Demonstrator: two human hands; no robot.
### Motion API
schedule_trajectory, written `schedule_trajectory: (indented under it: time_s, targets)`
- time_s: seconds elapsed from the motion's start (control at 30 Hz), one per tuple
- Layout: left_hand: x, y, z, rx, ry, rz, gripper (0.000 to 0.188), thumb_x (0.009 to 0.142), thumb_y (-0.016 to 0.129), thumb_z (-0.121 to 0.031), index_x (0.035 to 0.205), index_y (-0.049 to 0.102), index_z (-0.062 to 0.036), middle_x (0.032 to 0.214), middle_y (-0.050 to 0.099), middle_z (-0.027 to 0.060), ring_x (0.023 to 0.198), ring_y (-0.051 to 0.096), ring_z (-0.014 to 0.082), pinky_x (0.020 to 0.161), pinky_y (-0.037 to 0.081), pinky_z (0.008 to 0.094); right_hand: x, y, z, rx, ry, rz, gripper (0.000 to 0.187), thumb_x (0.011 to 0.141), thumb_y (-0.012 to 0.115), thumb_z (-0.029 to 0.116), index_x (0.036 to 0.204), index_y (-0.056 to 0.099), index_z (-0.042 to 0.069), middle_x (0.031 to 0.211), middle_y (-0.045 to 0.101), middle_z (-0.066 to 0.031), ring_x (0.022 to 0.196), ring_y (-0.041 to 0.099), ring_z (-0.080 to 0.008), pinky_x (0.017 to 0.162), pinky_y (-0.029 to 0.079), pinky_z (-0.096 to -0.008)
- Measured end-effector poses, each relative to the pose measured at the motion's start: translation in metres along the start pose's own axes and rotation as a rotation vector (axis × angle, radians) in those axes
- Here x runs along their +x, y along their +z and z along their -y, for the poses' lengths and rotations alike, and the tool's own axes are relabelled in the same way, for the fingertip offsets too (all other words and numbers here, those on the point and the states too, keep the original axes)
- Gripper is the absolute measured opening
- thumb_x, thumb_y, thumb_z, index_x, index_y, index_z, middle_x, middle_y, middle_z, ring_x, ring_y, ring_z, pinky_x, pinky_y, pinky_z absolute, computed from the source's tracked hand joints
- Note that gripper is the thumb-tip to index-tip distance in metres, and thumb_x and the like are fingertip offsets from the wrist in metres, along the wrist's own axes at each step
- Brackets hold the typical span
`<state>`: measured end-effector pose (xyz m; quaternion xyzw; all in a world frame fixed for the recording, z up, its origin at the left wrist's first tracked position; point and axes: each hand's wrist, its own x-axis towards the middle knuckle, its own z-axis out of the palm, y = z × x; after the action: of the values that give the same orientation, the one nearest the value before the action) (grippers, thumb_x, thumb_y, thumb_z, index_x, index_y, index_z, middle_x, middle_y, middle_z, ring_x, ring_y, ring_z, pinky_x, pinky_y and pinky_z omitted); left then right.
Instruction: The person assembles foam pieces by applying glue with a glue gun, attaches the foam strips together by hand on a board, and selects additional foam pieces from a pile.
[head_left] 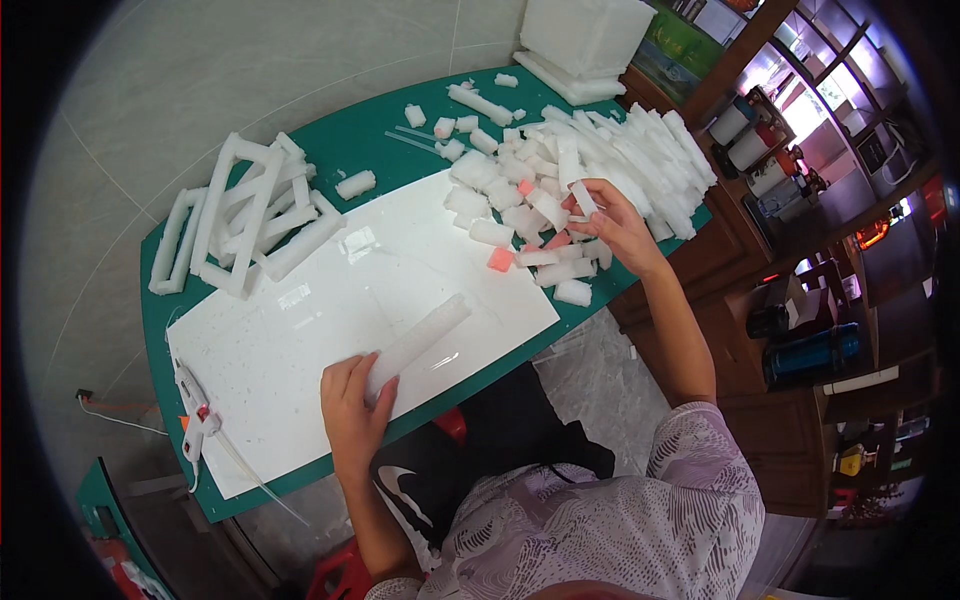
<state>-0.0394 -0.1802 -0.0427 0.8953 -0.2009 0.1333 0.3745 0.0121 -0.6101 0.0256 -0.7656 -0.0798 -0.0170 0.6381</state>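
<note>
A long white foam strip point(425, 335) lies slanting over the white board point(285, 400), and my left hand point(355, 405) is closed around its near end. My right hand point(622, 232) pinches a small white foam piece point(583, 197) between thumb and fingers, at the right side of a heap of short foam pieces point(490, 232). A few pink blocks point(500, 260) are mixed into that heap. Just beyond the right hand, many long foam strips point(650, 165) lie piled together. Several rectangular foam frames point(240, 215) are stacked at the table's left.
A white hot glue gun point(195, 405) with a clear glue stick rests on the board's left edge. The green tabletop point(370, 130) borders the board. Large foam blocks point(585, 40) stand at the far corner. Wooden shelves point(780, 370) run along the right; a red stool point(340, 575) is below.
</note>
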Motion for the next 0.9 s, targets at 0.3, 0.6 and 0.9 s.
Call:
schedule_trajectory:
  time_s: [0.3,0.6,0.9]
  targets:
    - [0.002,-0.001,-0.001,0.011,0.017,-0.007,0.049,0.078,0.079,-0.009,0.125,0.066,-0.0003,0.117,0.067,0.0152,0.105,0.058,0.0334,0.093,0.047,0.0409,-0.006,0.008,0.005,0.100,-0.061,-0.102,0.056,0.098,0.062,0.036,0.140,0.044,0.003,0.129,0.056,-0.0124,0.121,0.056,-0.0219,0.105,0.049,-0.0421]
    - [0.004,-0.002,-0.004,0.007,0.019,0.007,0.049,0.078,0.079,-0.008,0.125,0.065,-0.0005,0.117,0.066,0.0161,0.107,0.058,0.0344,0.096,0.046,0.0411,-0.014,0.001,-0.007,0.115,-0.090,-0.320,0.047,0.100,0.059,0.024,0.139,0.046,0.001,0.130,0.056,-0.0128,0.123,0.056,-0.0228,0.105,0.049,-0.0413]
    - [0.004,-0.001,-0.005,0.006,-0.009,0.016,0.048,0.078,0.080,-0.009,0.124,0.065,-0.0010,0.118,0.065,0.0160,0.110,0.057,0.0343,0.097,0.046,0.0413,-0.010,0.012,0.006,-0.421,-0.045,-0.270,0.053,0.088,0.070,0.004,0.138,0.052,0.003,0.132,0.057,-0.0127,0.121,0.059,-0.0232,0.094,0.055,-0.0343]
